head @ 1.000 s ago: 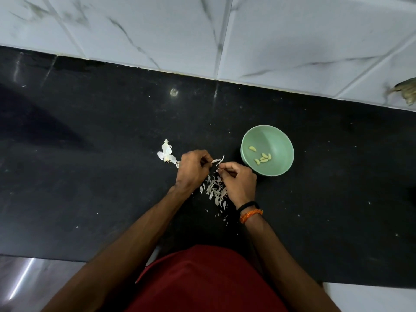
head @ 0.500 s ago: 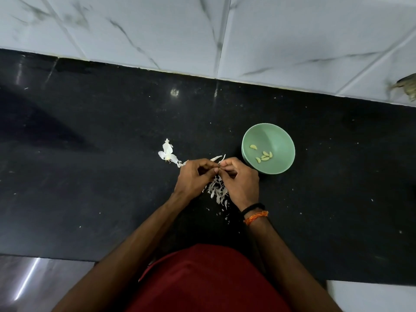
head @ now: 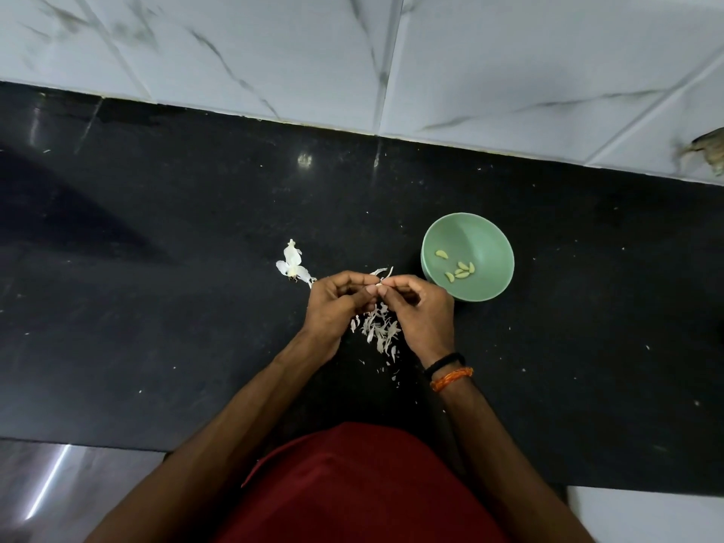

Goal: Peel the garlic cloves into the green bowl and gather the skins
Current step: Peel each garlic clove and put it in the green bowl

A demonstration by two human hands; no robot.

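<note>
Black polished stone counter (head: 156, 307), glossy, flecked with pale specks and a small bright glare near the back edge. Behind it, white marble-look wall tiles (head: 509, 52) with grey veins and thin grout lines.

Right of centre on the counter, a round green bowl (head: 489, 237): smooth, matte, pale mint, shallow curved wall. Inside, a handful of peeled garlic cloves (head: 462, 270), yellowish, small, crescent-shaped, one lying apart from the cluster toward the upper left of the bowl's floor.

Just left of the bowl, both hands brought together above the counter, knuckles up. Left hand (head: 333, 303) curled, thumb and fingertips pinching a garlic clove (head: 378, 284) (only a pale sliver showing between the fingertips). Right hand (head: 421, 311) likewise curled, thumb and forefinger nipping the same clove from the other side. A thin white curl of skin (head: 386, 272) sticking up beyond the fingertips, papery, bent.

Beneath and between the wrists, a loose heap of skins (head: 378, 327): dry, whitish-grey, flaky, slivered shapes, thinning out into stray bits toward the body. Left of the hands, touching nothing but the counter, a larger white husk (head: 292, 264), papery and petal-like, with a small dark root end.

On the right wrist, a black band (head: 444, 361) and beside it an orange braided thread (head: 450, 378). At the bottom, dark red cloth (head: 352, 484), smooth.
</note>
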